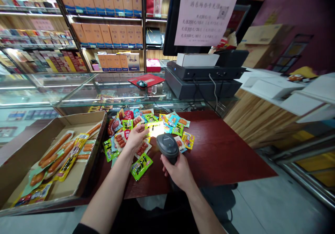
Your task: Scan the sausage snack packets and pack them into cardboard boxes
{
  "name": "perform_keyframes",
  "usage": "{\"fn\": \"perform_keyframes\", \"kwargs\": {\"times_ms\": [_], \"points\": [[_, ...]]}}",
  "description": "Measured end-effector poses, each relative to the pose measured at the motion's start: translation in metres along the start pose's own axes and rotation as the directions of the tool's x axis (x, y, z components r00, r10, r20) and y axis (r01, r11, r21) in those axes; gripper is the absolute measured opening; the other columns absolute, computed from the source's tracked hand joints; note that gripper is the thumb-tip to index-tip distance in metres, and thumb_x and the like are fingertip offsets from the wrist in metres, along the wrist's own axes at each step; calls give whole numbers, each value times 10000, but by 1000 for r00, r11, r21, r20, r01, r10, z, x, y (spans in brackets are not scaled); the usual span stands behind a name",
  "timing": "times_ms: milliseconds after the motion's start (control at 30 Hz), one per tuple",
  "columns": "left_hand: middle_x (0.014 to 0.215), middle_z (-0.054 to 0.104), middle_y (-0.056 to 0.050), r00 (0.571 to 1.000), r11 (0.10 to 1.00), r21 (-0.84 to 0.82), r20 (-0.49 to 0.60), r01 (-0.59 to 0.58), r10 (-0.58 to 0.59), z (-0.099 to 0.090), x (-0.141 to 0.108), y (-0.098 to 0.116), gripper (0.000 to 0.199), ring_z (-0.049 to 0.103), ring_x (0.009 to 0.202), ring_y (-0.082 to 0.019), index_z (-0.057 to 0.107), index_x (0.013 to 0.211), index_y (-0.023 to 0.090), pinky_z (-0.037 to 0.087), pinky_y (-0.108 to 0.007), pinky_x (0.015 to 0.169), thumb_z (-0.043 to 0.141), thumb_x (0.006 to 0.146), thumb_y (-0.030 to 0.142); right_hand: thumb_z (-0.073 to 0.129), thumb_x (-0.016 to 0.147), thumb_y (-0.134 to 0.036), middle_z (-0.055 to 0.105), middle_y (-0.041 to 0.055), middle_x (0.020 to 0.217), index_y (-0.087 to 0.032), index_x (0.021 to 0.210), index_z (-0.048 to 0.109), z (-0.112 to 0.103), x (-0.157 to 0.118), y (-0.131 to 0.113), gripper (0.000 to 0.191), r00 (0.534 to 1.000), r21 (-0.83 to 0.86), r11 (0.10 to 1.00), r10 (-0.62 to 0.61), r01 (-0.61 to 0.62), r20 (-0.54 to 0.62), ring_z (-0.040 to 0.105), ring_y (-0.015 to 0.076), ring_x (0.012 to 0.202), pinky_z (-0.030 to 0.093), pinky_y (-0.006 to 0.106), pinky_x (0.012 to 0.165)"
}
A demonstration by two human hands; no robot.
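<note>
My right hand point(178, 171) is wrapped round the grip of a dark handheld scanner point(167, 146) above the table's front part. Just left of it, the fingers of my left hand point(137, 136) pinch a small green packet point(154, 128), whose surface is brightly lit in front of the scanner's head. Beneath and around my left hand lies a loose pile of snack packets, among them sausages in clear wrap point(119, 140) and a yellow packet point(188, 140) at the right. One green packet point(141, 166) lies nearer the front edge.
An open cardboard box point(90, 164) with long wrapped sausages stands at the left on the dark red table point(222, 146). Behind are a glass counter point(78, 91), a red mouse pad point(154, 80) with a mouse, and a monitor with a paper sign point(204, 17).
</note>
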State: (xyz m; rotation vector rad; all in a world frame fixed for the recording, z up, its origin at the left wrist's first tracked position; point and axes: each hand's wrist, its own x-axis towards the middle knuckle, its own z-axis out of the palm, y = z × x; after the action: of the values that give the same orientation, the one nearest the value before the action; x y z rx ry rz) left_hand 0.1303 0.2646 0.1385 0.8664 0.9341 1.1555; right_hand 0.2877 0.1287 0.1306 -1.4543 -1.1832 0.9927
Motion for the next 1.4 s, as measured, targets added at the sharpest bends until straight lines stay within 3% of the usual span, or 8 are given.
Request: {"fn": "perform_keyframes", "kwargs": {"times_ms": [300, 467, 667, 833, 900, 1067, 1233, 1400], "points": [[871, 750, -55, 997, 996, 44, -20, -78, 79, 2, 0, 3, 527, 711, 791, -173, 701, 914, 147, 548, -300, 775, 929, 517, 409, 708, 806, -543, 659, 16, 535, -193, 881, 597, -3, -2, 0, 375, 1000, 18, 1000, 17, -17, -17, 609, 184, 381, 480, 258, 393], [881, 739, -48, 937, 942, 157, -143, -296, 319, -11, -24, 43, 516, 694, 823, -170, 668, 916, 158, 532, -316, 837, 897, 550, 440, 741, 740, -617, 631, 6, 503, -190, 846, 613, -4, 4, -6, 458, 999, 58, 997, 52, -52, 2, 584, 187, 371, 454, 271, 378], [850, 713, -35, 753, 769, 483, -289, -418, 591, -79, -90, 119, 445, 676, 758, -159, 666, 929, 162, 541, -282, 742, 860, 624, 423, 749, 744, -627, 619, 6, 506, -172, 785, 619, 6, 22, -4, 475, 998, 128, 992, -6, -2, 59, 564, 159, 365, 444, 258, 385], [906, 726, -63, 482, 610, 722, -428, -327, 765, -141, -135, 155, 409, 699, 866, -199, 690, 937, 165, 565, -317, 813, 835, 654, 421, 762, 744, -618, 623, 13, 521, -173, 777, 635, 16, 32, -6, 464, 990, 166, 986, -24, 0, 141, 576, 172, 383, 457, 274, 394], [943, 732, -71, 418, 577, 766, -442, -284, 793, -152, -140, 158, 401, 701, 915, -212, 701, 938, 168, 566, -337, 861, 836, 654, 416, 773, 731, -620, 618, 14, 512, -179, 757, 629, 19, 32, -9, 465, 987, 184, 983, -22, -8, 159, 576, 176, 386, 462, 279, 394], [961, 738, -76, 541, 605, 741, -394, -291, 743, -130, -119, 140, 397, 716, 903, -224, 710, 971, 168, 576, -365, 871, 818, 688, 424, 797, 679, -641, 630, 18, 519, -176, 774, 630, 18, 28, -18, 504, 993, 205, 979, -13, -12, 120, 569, 172, 383, 469, 280, 383], [970, 736, -79, 712, 621, 685, -211, -381, 670, -62, -77, 99, 327, 718, 868, -211, 707, 957, 169, 590, -343, 808, 781, 746, 408, 786, 662, -665, 613, 10, 497, -161, 774, 638, -7, 23, -21, 537, 1000, 162, 987, 1, -4, 21, 555, 155, 371, 457, 257, 375], [975, 729, -69, 780, 556, 668, 57, -494, 624, 11, -35, 42, 199, 702, 875, -193, 714, 934, 193, 582, -339, 828, 748, 786, 321, 784, 669, -643, 628, 26, 502, -151, 777, 658, -46, 18, -11, 519, 993, 119, 992, 58, -46, -105, 571, 159, 375, 450, 248, 375]]}}
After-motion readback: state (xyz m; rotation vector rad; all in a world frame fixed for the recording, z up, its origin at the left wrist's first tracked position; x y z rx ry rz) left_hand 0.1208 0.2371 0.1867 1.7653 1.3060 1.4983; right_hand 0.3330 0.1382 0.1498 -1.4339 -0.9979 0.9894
